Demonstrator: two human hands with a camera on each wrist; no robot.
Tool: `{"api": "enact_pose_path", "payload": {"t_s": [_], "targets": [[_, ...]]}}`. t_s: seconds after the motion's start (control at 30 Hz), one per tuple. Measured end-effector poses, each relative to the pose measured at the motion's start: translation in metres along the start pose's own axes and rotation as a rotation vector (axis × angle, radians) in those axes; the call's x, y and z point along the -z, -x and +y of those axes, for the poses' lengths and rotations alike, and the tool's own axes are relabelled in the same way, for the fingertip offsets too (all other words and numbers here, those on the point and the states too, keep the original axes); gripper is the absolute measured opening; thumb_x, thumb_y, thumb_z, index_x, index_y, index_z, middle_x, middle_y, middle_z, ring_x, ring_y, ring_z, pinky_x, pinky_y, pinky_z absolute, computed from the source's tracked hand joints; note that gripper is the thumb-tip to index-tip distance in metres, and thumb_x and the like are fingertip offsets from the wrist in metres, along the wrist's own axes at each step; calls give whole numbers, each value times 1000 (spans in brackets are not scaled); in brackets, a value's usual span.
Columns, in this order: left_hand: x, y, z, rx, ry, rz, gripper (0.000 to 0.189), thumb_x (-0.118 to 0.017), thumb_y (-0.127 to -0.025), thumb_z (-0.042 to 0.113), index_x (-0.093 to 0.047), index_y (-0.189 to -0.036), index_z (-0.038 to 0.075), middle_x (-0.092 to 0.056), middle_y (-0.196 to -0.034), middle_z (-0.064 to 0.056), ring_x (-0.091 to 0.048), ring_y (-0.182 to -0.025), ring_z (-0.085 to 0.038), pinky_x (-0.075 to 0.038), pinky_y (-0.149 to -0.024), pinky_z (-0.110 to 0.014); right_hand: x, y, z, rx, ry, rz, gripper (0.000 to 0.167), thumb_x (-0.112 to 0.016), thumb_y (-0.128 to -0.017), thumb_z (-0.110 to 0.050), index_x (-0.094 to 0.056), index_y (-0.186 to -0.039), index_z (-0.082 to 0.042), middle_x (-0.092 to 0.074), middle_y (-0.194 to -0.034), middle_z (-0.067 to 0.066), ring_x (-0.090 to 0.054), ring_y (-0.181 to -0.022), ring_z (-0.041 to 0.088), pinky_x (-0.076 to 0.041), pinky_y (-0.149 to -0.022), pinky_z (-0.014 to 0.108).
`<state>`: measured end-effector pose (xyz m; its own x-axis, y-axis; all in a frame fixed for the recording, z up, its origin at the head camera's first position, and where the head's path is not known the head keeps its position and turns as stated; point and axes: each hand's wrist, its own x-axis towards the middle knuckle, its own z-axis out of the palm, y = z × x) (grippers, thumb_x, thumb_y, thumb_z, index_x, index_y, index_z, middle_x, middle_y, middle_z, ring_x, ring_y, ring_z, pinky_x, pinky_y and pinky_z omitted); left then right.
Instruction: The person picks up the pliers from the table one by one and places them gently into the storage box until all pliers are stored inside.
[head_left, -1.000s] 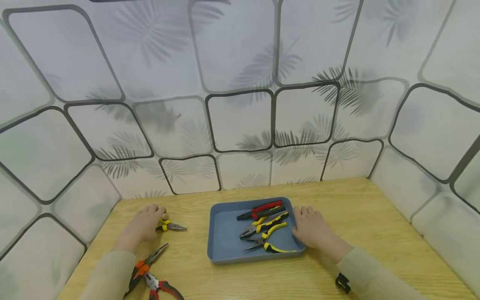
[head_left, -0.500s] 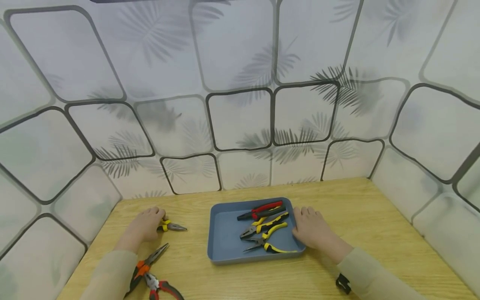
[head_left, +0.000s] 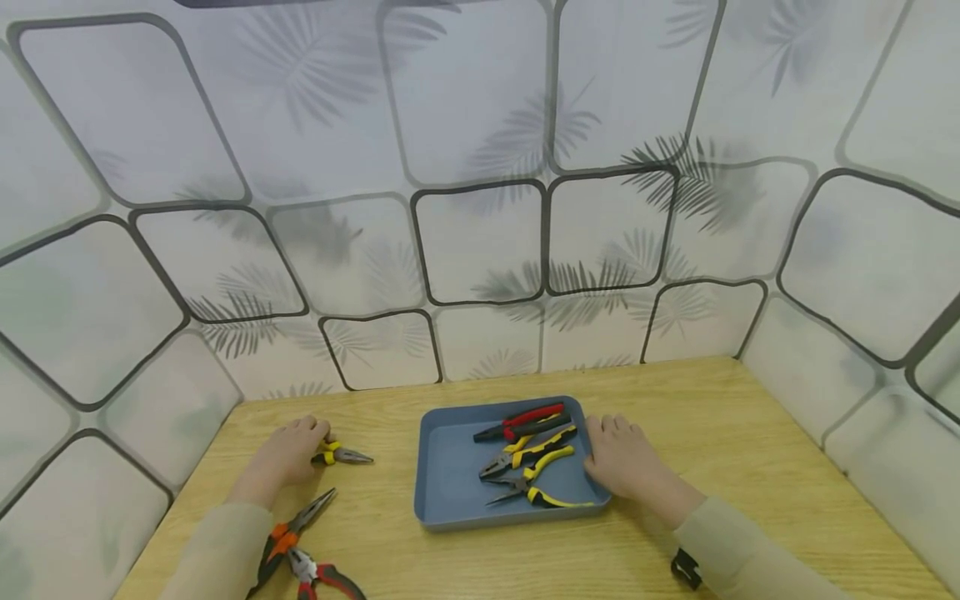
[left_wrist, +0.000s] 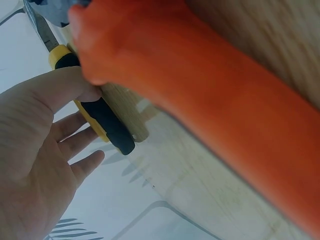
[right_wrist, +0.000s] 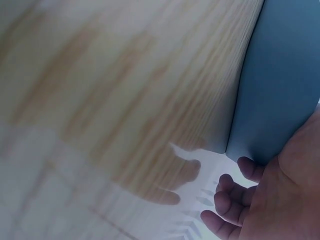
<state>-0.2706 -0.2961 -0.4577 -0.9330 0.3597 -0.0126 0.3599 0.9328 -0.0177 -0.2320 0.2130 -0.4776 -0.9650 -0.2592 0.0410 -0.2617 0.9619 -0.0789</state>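
In the head view, my left hand (head_left: 288,454) holds yellow-and-black needle-nose pliers (head_left: 351,455) at the left of the table, jaws pointing right. The left wrist view has the thumb across one black-and-yellow handle (left_wrist: 107,120), with fingers behind it. My right hand (head_left: 621,457) rests against the right side of a blue-grey tray (head_left: 450,475), its fingers loosely bent in the right wrist view. Inside the tray lie red-and-black pliers (head_left: 521,422), yellow-and-black combination pliers (head_left: 528,452) and yellow-and-black long-nose pliers (head_left: 534,487).
Nearer me on the left, orange-handled long-nose pliers (head_left: 283,537) lie touching red-and-black pliers (head_left: 328,575). An orange handle (left_wrist: 200,85) looms close in the left wrist view. Patterned wall covering (head_left: 480,242) encloses the wooden table (head_left: 465,558) at back and sides.
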Motion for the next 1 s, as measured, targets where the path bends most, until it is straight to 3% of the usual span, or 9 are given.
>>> {"api": "enact_pose_path", "payload": {"t_s": [0.47, 0.6, 0.77, 1.0], "targets": [[2, 0, -9, -31, -31, 3, 40, -88, -81, 12, -63, -112, 8, -64, -106, -14, -65, -98, -36, -54, -91, -60, 2, 1, -1, -4, -11, 2, 45, -66, -97, -21, -54, -132, 5, -62, -109, 23, -59, -101, 38, -51, -90, 58], [0, 1, -13, -36, -18, 4, 41, -88, -79, 14, -64, -111, 9, -64, -105, -12, -64, -97, -35, -54, -91, -59, 1, 0, -1, -1, -3, 3, 43, -66, -98, -22, -54, -130, 4, -60, -105, 20, -57, -96, 36, -50, -85, 55], [2, 3, -14, -21, 3, -29, 47, -86, -80, 23, -68, -121, 8, -69, -122, -18, -66, -110, -43, -54, -96, -61, 0, -1, 0, -2, -3, -6, 45, -65, -99, -23, -54, -132, 4, -59, -105, 19, -55, -96, 35, -48, -83, 54], [9, 2, -8, 8, 25, -62, 56, -74, -91, 30, -64, -141, 6, -63, -143, -27, -58, -129, -54, -49, -103, -68, -1, -1, 0, -4, -5, 0, 46, -64, -98, -22, -54, -133, 6, -60, -107, 21, -57, -99, 37, -50, -87, 57]]}}
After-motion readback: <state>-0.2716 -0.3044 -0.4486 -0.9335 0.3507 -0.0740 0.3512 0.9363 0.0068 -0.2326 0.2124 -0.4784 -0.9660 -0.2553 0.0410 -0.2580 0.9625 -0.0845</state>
